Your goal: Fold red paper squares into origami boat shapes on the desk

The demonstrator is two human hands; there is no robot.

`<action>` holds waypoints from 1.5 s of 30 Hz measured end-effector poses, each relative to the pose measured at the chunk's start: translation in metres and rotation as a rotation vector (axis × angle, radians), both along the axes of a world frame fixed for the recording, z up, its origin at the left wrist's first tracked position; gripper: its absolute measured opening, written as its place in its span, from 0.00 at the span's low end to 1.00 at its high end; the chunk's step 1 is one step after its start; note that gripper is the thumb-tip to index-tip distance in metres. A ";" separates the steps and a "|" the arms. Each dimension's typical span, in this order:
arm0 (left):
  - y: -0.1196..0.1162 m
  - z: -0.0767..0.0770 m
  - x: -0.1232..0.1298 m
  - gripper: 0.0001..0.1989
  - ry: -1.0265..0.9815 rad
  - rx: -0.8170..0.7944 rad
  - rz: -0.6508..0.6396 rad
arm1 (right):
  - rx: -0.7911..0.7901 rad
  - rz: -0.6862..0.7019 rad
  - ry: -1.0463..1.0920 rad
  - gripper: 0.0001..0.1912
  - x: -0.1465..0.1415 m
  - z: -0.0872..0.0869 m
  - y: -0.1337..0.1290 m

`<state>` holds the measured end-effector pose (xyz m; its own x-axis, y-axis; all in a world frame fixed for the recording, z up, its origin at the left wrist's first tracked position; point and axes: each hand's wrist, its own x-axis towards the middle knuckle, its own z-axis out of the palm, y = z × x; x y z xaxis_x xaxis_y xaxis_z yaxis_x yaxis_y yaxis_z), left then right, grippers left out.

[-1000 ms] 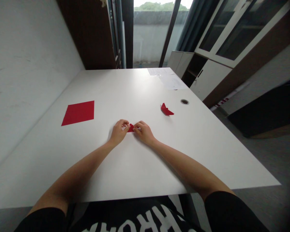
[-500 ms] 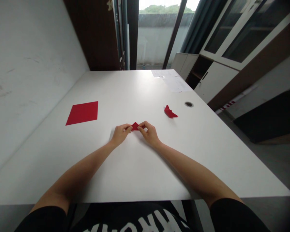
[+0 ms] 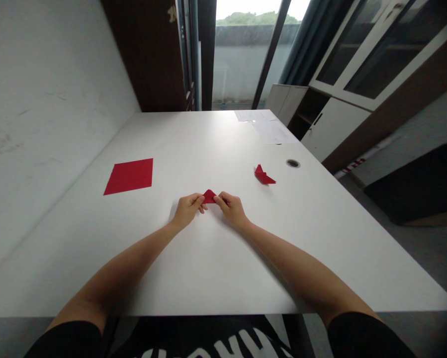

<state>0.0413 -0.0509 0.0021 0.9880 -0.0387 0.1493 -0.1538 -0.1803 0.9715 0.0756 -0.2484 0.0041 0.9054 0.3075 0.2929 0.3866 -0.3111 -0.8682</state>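
Observation:
Between my hands is a small folded red paper point(image 3: 209, 197), roughly triangular with its peak pointing away from me. My left hand point(image 3: 189, 208) pinches its left corner, with some fingertips showing below the thumb. The right corner is pinched by my right hand point(image 3: 231, 208). To the right and farther back, a folded red paper boat shape point(image 3: 264, 175) rests on the white table point(image 3: 208, 258). A flat red paper sheet point(image 3: 130, 176) lies at the left.
White paper sheets point(image 3: 273, 132) lie at the table's far right corner. A round cable hole point(image 3: 293, 163) is near the right edge. A wall point(image 3: 59, 99) borders the left side, and white cabinets point(image 3: 335, 127) stand beyond the right edge.
My left hand's fingers have shifted, and fingertips now show below its thumb. Both hands still pinch the folded paper. The whole view has moved slightly.

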 end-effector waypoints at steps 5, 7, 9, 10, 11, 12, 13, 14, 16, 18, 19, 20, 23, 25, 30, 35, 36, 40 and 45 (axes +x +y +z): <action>0.000 -0.002 0.002 0.22 0.001 -0.038 -0.017 | -0.003 0.005 -0.030 0.22 0.000 0.000 0.000; -0.001 -0.001 0.001 0.22 0.006 -0.038 -0.015 | -0.025 0.034 -0.041 0.22 -0.001 0.000 0.000; -0.001 0.001 0.000 0.22 0.013 -0.008 -0.011 | -0.051 0.080 -0.046 0.22 -0.002 0.000 0.000; -0.001 0.002 -0.001 0.22 0.015 0.014 -0.010 | -0.059 0.098 -0.044 0.22 -0.002 0.000 0.000; -0.001 0.003 -0.003 0.22 0.015 0.038 -0.011 | -0.061 0.109 -0.038 0.23 -0.003 0.000 0.001; -0.002 0.005 -0.004 0.22 0.010 0.060 -0.012 | -0.058 0.113 -0.029 0.23 -0.003 0.000 0.001; -0.002 0.006 -0.005 0.22 0.000 0.078 -0.010 | -0.050 0.112 -0.019 0.23 -0.003 0.000 0.001; -0.003 0.007 -0.006 0.22 -0.010 0.090 -0.006 | -0.039 0.112 -0.009 0.24 -0.003 0.000 0.001; -0.003 0.009 -0.007 0.22 -0.027 0.096 0.002 | -0.014 0.121 0.007 0.24 -0.003 0.001 0.001; -0.003 0.009 -0.007 0.22 -0.031 0.083 0.007 | 0.001 0.137 0.016 0.25 -0.003 0.001 0.000; -0.003 0.008 -0.006 0.22 -0.030 0.075 0.007 | 0.003 0.147 0.019 0.25 -0.002 0.001 0.000; -0.003 0.008 -0.005 0.22 -0.028 0.064 0.005 | 0.003 0.156 0.021 0.25 -0.002 0.001 -0.001; -0.003 0.005 -0.003 0.22 -0.008 0.002 -0.011 | -0.002 0.187 0.023 0.25 -0.001 0.001 -0.002; -0.003 0.004 -0.001 0.22 -0.001 -0.031 -0.020 | -0.006 0.213 0.027 0.25 -0.001 0.000 -0.002; -0.003 0.007 0.000 0.23 -0.066 0.054 0.044 | -0.011 0.241 0.055 0.25 -0.002 0.000 -0.001; -0.005 0.007 0.000 0.23 -0.078 0.040 0.073 | 0.043 0.234 0.109 0.28 -0.002 0.000 0.000; -0.005 0.007 0.000 0.23 -0.072 0.031 0.073 | 0.045 0.239 0.120 0.28 -0.001 0.000 -0.001; -0.004 0.004 0.002 0.24 -0.062 0.023 0.086 | 0.061 0.261 0.137 0.28 0.000 -0.001 -0.002; -0.002 0.001 0.004 0.27 -0.036 0.053 0.119 | 0.135 0.208 0.174 0.29 0.002 -0.003 0.000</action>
